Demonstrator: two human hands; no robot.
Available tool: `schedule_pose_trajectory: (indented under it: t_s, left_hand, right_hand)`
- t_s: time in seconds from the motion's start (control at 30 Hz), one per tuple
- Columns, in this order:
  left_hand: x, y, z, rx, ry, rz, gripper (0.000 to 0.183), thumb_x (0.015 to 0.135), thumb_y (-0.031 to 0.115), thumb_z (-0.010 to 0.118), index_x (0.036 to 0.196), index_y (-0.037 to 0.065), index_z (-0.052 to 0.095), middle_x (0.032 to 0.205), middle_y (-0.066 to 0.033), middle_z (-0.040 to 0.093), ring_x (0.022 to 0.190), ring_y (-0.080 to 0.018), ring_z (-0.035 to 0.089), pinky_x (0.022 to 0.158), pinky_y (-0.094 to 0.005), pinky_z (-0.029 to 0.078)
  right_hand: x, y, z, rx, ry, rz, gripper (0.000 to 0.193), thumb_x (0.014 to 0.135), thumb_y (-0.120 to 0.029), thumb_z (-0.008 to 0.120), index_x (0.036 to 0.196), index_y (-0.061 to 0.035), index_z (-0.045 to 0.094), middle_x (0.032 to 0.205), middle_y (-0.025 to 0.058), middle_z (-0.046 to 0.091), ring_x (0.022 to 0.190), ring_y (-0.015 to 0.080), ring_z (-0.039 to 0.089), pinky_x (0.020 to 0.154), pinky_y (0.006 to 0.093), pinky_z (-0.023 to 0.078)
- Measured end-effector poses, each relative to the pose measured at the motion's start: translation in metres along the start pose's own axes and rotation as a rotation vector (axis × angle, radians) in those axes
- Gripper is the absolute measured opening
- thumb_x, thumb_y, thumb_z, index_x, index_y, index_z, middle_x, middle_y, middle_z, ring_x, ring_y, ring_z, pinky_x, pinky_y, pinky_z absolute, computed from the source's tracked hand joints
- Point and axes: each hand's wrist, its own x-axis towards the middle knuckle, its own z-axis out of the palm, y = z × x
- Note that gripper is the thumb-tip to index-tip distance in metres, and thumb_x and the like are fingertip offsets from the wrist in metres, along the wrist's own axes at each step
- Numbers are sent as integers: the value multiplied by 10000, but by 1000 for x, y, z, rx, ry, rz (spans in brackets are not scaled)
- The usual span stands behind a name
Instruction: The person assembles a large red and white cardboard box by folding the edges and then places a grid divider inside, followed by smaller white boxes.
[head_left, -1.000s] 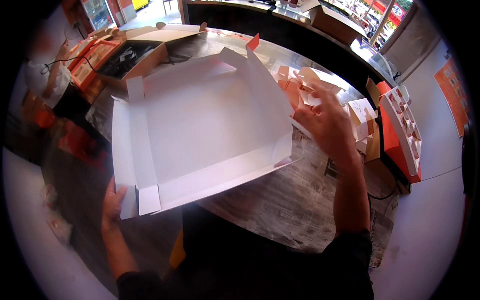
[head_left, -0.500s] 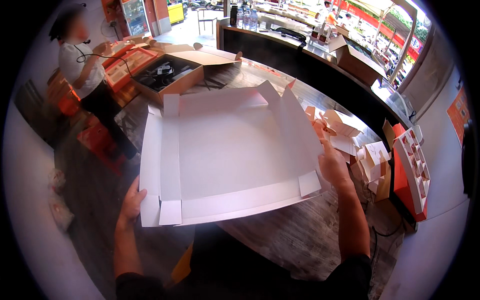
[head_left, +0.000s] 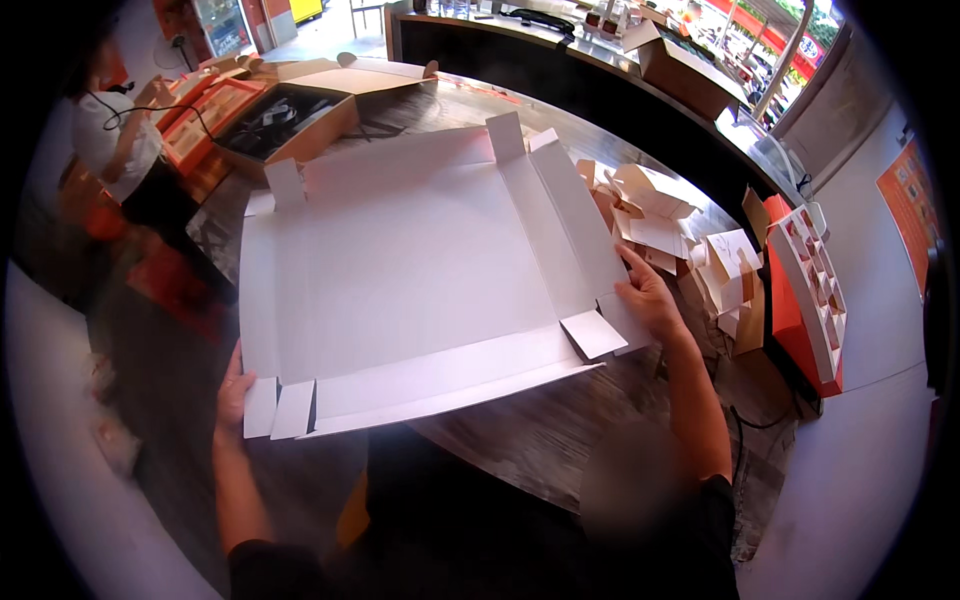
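Note:
A large white cardboard box tray (head_left: 420, 260) hangs in front of me, inner side up, partly folded. Creases run along its sides, and small corner tabs stand out at its corners. At the near left corner, my left hand (head_left: 233, 395) is closed on the edge, thumb on the left side panel and fingers hidden behind it. My right hand (head_left: 650, 298) grips the right side panel (head_left: 575, 215) near its near end, its other fingers partly hidden. The near right corner tab (head_left: 593, 334) sticks up beside that panel.
Folded white and brown cartons (head_left: 655, 205) lie on the dark wooden table (head_left: 455, 110) at right, near a red box with a white divider (head_left: 815, 280). An open brown box (head_left: 290, 125) of dark items stands far left, where a person (head_left: 125, 150) handles orange boxes (head_left: 205, 120).
The right side panel leans further outward, and my right hand now grips its edge lower down. The tray has shifted left and the background sits higher in view.

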Motion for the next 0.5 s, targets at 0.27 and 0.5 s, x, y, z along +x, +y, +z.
schedule_pose_trajectory:
  t_s: [0.27,0.5]
  left_hand:
    - [-10,8,21,68,132,-10,717,1005,-9,471,1690,43,264,1672,-140,418,1507,-262,450,1259,-380,334]
    - [-19,17,-32,143,94,26,751,984,5,482,1693,15,236,1694,-161,377,1551,-267,379,1290,-384,258]
  right_hand:
    - [-12,9,19,-682,222,-481,523,966,-28,649,1483,-62,577,1377,196,629,1196,360,671,995,384,545]
    - [-24,-18,31,-437,131,-310,485,957,-60,655,1439,-49,608,1407,168,614,1172,365,656,976,415,552]
